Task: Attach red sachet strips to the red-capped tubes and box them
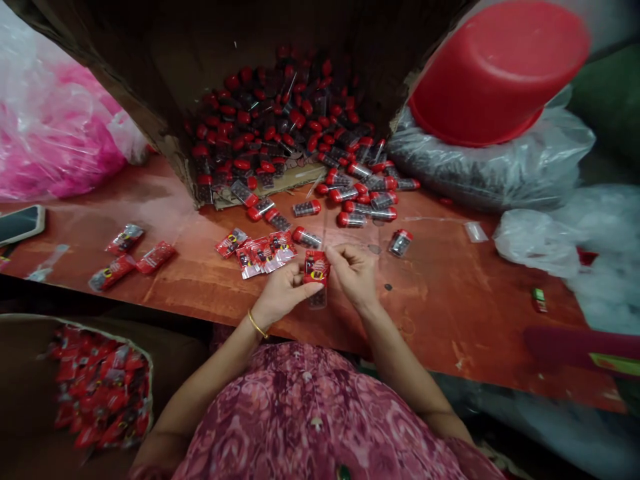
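Note:
In front of my body, my left hand [283, 291] is closed on a small clear tube [317, 298] with dark pellets inside. A red printed wrapper [316, 265] covers its upper part, and the left thumb presses on its front. My right hand [354, 275] pinches at the wrapper's upper right edge, with the fingers curled. Just left and beyond lie several flat red printed wrappers [265, 255], partly overlapping. A red-capped tube [307, 237] without a wrapper lies right behind my hands. Another tube [401, 243] rests to the right.
A cardboard box [175, 150] on its side spills red-capped tubes [285, 127] onto the red table [440, 293]. Wrapped tubes [156, 257] and a phone [23, 225] lie left. A red bucket [493, 73] rests on a bag [480, 167]. Below left, a container holds wrapped tubes [103, 380].

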### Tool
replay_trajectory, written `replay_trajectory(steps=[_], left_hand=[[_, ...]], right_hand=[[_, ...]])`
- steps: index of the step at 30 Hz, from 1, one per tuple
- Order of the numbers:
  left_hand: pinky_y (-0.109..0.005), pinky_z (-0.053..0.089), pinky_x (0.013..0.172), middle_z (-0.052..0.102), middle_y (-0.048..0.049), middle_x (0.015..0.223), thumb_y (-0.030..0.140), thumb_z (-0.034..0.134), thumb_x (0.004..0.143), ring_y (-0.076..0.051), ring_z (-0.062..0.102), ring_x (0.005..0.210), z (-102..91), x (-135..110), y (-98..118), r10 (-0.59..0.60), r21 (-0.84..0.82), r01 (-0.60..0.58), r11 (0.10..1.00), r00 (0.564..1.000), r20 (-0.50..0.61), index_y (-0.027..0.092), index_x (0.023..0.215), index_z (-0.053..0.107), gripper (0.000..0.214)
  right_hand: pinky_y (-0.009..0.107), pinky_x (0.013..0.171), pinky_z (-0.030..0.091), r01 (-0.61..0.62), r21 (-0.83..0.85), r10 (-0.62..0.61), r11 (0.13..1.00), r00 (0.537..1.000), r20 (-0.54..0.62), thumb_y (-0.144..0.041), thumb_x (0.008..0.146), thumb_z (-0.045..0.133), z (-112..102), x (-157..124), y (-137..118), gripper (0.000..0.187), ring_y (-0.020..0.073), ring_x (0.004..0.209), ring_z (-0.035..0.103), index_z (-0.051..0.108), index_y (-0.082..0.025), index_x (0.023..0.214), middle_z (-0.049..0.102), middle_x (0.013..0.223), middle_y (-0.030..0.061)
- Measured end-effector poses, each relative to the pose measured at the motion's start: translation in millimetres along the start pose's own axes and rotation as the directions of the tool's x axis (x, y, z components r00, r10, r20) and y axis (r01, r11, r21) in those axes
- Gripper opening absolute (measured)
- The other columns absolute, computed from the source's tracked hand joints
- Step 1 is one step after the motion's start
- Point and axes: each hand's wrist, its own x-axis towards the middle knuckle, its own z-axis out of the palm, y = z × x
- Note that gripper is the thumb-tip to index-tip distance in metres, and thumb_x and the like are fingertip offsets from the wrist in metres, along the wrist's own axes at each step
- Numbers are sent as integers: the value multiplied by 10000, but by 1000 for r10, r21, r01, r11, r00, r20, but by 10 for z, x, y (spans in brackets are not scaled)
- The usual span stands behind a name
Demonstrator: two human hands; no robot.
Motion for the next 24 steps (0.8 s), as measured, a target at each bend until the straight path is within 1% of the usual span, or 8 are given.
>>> replay_trajectory(steps=[3,5,8,13,17,19,21,24], left_hand=[[-215,474,675,705,-25,802,252,784,552,-118,617,685,-47,17,1,44,-101,-46,994,999,-21,158,819,682,300],[-223,471,717,705,-29,827,293,777,575,-120,616,719,-76,44,13,88,-161,-101,982,993,-83,159,794,681,274],[-219,466,699,685,-8,767,309,783,570,-105,593,680,-67,72,14,136,-198,-166,966,978,-157,156,779,666,285],[-219,425,517,587,25,552,432,759,578,-83,496,488,65,53,-108,82,-182,-102,978,990,-112,144,684,617,339],[-213,430,509,576,25,527,447,741,604,-83,510,479,59,-12,-116,89,-223,-114,968,989,-120,148,643,597,334],[-215,465,561,629,12,586,410,783,552,-95,564,529,-46,-74,-31,58,-248,-108,963,978,-199,149,674,608,336],[-232,498,643,678,-2,663,368,805,522,-114,621,600,-250,-138,95,41,-231,-127,965,938,-345,152,709,616,343],[-225,496,660,673,31,647,302,736,621,-106,634,601,-729,-196,279,145,-69,-237,969,775,-615,152,696,597,218]], right_hand=[[278,642,481,-124,163,132,979,991,-35,-593,823,434,37,-128,111,420,144,683,578,594,-206,798,639,763,16],[277,649,489,-189,185,170,964,979,115,-590,791,497,41,-251,147,406,147,702,592,606,-204,848,650,788,21],[254,559,476,-276,198,207,941,928,308,-552,783,538,73,-398,135,382,126,570,561,605,-184,706,614,620,3],[220,446,425,-271,277,246,922,962,122,-550,784,528,226,-415,76,393,93,449,490,560,-186,640,561,538,-20],[223,426,415,-237,135,214,962,962,168,-577,814,452,365,-376,61,428,96,416,484,531,-201,625,538,503,-22],[239,444,427,-211,29,203,977,964,174,-599,841,359,365,-328,77,488,111,426,498,524,-203,609,536,491,-10],[282,536,465,-191,-51,196,980,974,113,-586,860,310,240,-220,123,509,146,529,549,536,-197,623,574,562,23],[412,776,446,-217,-255,185,942,972,-142,-510,830,444,-204,28,258,385,257,880,559,591,-154,824,623,888,129]])
